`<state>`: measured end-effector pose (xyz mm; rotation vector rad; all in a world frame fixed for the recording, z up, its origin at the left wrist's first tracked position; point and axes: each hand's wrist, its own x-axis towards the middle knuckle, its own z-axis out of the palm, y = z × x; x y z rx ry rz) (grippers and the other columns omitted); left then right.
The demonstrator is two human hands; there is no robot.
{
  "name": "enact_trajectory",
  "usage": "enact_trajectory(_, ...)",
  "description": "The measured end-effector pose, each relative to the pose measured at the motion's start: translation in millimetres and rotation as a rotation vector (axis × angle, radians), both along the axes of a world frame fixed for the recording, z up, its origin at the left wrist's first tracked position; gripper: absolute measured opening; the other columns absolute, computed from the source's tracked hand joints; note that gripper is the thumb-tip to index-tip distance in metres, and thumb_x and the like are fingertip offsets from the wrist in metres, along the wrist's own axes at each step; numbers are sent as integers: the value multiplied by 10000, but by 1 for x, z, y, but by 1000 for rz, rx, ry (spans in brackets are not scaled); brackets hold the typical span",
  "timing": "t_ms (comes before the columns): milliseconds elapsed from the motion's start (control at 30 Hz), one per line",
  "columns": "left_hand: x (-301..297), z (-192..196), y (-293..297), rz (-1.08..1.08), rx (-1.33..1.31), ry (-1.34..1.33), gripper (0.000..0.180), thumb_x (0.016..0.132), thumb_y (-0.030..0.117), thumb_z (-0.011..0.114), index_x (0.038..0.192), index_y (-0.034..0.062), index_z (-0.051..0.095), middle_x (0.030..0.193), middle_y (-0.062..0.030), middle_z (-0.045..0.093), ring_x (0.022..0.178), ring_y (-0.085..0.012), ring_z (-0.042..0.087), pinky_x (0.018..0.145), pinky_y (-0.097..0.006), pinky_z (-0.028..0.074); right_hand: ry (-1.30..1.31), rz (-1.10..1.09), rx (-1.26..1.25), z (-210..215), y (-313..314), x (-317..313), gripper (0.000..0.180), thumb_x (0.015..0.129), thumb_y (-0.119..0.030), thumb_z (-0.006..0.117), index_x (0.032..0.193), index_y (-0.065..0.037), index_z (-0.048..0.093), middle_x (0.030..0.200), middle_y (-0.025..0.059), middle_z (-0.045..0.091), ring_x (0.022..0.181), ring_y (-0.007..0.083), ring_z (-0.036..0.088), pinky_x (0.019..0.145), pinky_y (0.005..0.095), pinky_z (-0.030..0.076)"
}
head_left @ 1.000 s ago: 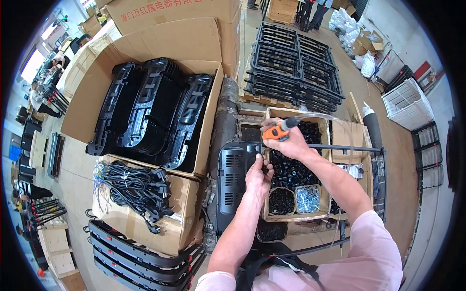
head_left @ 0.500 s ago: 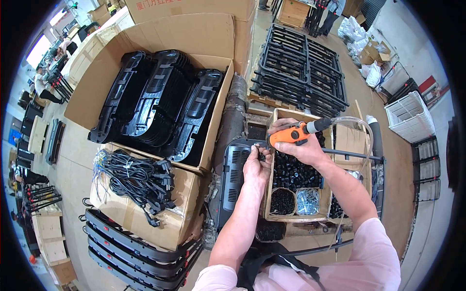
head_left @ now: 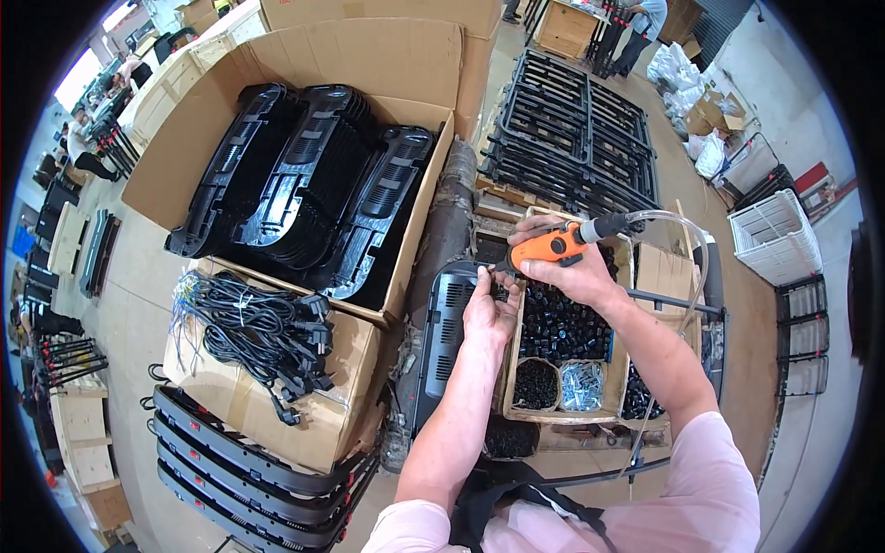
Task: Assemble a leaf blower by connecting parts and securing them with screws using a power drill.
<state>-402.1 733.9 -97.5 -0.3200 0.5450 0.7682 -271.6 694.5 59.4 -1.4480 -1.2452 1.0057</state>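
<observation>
Screwdriver [head_left: 553, 247] (orange, hose behind) sits clenched in my right hand [head_left: 567, 267]. Just below its tip, my left hand [head_left: 489, 309] pinches something small against the black panel [head_left: 442, 341].

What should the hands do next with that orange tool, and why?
Probably bring the orange screwdriver tip down onto the black panel. The right hand grips it just above the panel's top edge, and the left hand pinches something small there.

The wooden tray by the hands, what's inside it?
The wooden tray holds small black plastic parts and shiny silver screws. The right hand covers its far end.
</observation>
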Motion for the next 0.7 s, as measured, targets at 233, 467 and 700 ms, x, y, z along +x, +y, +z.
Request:
enact_trajectory(233, 1, 1, -15, -157, 233, 87, 253, 1140, 231, 465, 1104, 38, 623, 1028, -67, 668, 932, -192, 667, 874, -341, 595, 17, -91, 12, -34, 25, 0, 530, 836, -88, 843, 1319, -22, 634, 1203, 97, 730, 1150, 193, 690, 1052, 371, 550)
enact_trajectory(467, -19, 13, -40, -262, 297, 130, 284, 1149, 202, 418, 1255, 1, 588, 1123, -114, 691, 932, -195, 680, 871, -342, 609, -41, -89, -39, -51, 42, 2, 521, 829, -109, 844, 1304, -29, 646, 1177, 88, 750, 1107, 172, 696, 1029, 354, 552)
enact_trajectory(700, -26, -3, -53, -340, 475, 218, 294, 1141, 255, 490, 1259, 36, 646, 1062, -62, 707, 857, -136, 665, 774, -270, 583, -82, -25, -51, -55, 50, -4, 425, 801, -60, 807, 1209, -28, 691, 1115, 78, 758, 1051, 154, 702, 987, 340, 563)
